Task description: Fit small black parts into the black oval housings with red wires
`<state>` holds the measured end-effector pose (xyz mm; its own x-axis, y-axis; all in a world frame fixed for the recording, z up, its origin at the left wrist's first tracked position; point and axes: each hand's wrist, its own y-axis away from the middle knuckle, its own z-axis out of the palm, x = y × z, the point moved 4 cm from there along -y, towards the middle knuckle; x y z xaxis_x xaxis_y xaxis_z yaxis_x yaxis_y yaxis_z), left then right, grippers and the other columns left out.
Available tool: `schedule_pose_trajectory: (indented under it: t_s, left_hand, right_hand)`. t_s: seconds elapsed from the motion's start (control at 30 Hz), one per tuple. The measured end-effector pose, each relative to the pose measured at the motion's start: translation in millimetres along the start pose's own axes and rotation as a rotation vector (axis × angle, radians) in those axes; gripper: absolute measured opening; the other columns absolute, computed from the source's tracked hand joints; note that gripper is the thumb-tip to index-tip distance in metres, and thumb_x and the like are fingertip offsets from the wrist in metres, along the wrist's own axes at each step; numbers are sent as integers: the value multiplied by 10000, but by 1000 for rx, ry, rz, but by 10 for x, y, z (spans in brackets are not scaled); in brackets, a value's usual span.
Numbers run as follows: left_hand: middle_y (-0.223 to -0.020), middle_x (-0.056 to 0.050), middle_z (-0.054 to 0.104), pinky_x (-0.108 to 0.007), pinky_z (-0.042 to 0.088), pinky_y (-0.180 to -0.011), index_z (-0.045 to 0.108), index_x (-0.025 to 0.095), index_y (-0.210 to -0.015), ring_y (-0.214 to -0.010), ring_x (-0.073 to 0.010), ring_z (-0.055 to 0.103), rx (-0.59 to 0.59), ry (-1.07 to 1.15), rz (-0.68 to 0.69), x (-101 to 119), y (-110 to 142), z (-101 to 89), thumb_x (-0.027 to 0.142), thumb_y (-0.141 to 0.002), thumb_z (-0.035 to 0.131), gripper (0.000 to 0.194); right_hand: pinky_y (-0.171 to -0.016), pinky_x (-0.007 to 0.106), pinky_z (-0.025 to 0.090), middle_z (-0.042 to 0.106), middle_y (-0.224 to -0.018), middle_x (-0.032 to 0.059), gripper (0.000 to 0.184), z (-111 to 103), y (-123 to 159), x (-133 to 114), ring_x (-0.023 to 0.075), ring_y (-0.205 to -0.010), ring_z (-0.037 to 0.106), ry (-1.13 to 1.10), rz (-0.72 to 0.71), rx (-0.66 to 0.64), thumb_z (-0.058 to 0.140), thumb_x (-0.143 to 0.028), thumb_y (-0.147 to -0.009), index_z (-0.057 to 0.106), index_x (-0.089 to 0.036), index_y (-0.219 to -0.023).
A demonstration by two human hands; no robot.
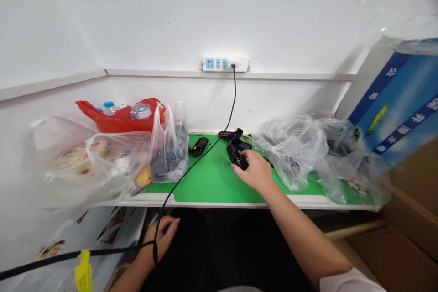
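My right hand [256,169] reaches over the green mat and closes its thumb and fingers on the near right side of a glossy black plastic casing [234,147]. The casing is rounded and open, with dark parts inside; its exact kind is unclear. A smaller black plastic piece [199,147] lies to its left, and another black part [230,134] is just behind it. My left hand [163,233] is low, below the table's front edge, fingers curled together with nothing visible in them. A black cable [186,172] passes in front of the left wrist.
Clear plastic bags [301,150] fill the table's right side. On the left are a filled clear bag [85,159], a tied bag [169,155] and a red bag [126,118]. A power strip [225,64] is on the wall; a blue printed box [404,105] stands right.
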<state>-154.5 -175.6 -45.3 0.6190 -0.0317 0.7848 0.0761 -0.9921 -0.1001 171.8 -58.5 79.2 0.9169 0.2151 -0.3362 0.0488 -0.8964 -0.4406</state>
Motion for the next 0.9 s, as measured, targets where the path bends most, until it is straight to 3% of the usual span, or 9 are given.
schedule_pose_trajectory:
  t_s: [0.03,0.1,0.2,0.27,0.43,0.5,0.6,0.73,0.9]
  left_hand:
    - [-622,-35,604,-284,474,-631,627,189,-634,-621,-168,573,-146,59,130,324,-164,168,437,-792,528,311]
    - [-833,-61,654,-306,472,-775,673,195,-836,-803,-183,600,-246,267,246,923,-457,477,368,-790,565,209]
    - [-1130,-95,608,-341,459,-869,587,210,-1129,-1016,-220,581,-276,806,162,1535,-856,987,345,-753,625,401]
    - [-1059,-95,634,-351,457,-876,595,174,-1077,-991,-226,593,-280,1073,32,1739,-1084,1326,319,-716,662,395]
    - [-800,-43,660,-380,504,-762,574,163,-932,-753,-206,649,-265,1342,-273,1800,-1450,1767,203,-651,681,303]
    - [-866,-75,666,-419,515,-728,549,171,-995,-755,-229,657,-321,1350,-295,1759,-1511,1777,213,-685,654,330]
    - [-919,-103,662,-447,522,-712,527,165,-1019,-773,-251,663,-304,1354,-292,1681,-1536,1715,218,-709,640,334]
    - [-898,-88,660,-460,518,-740,515,174,-1022,-791,-251,663,-266,1390,-265,1682,-1508,1679,219,-712,656,343]
    - [-901,-78,653,-476,509,-769,505,180,-1033,-807,-249,659,-249,1415,-261,1715,-1479,1673,222,-718,654,351]
  right_hand:
    - [-763,335,421,610,-1019,101,461,-38,71,-15,247,-945,557,-24,11,32,571,-508,-739,535,-178,-1059]
    - [-765,342,413,608,-975,105,448,-91,186,-60,253,-930,545,-57,12,87,584,-507,-728,541,-163,-1013]
    - [-778,359,406,601,-930,106,421,-115,279,-121,262,-911,527,-81,-19,117,591,-477,-729,547,-152,-993]
    - [-790,375,405,599,-905,105,373,-104,291,-107,265,-901,517,-88,-48,98,592,-429,-737,557,-150,-981]
    - [-882,406,406,581,-1049,108,413,-81,256,295,254,-994,505,-331,-49,129,622,-403,-732,553,-160,-1059]
    - [-838,383,444,585,-1060,107,392,-19,263,559,230,-963,536,-529,88,137,590,-416,-763,553,-163,-1061]
    - [-619,295,488,623,-879,81,367,227,334,791,168,-731,582,-911,344,-77,557,-473,-785,575,-152,-961]
    - [-541,252,497,628,-737,52,368,512,493,682,124,-595,583,-1338,546,-374,657,-472,-718,591,-133,-847]
    - [-608,265,532,656,-746,60,308,596,560,545,128,-620,614,-1528,611,-328,759,-356,-639,644,-120,-800]
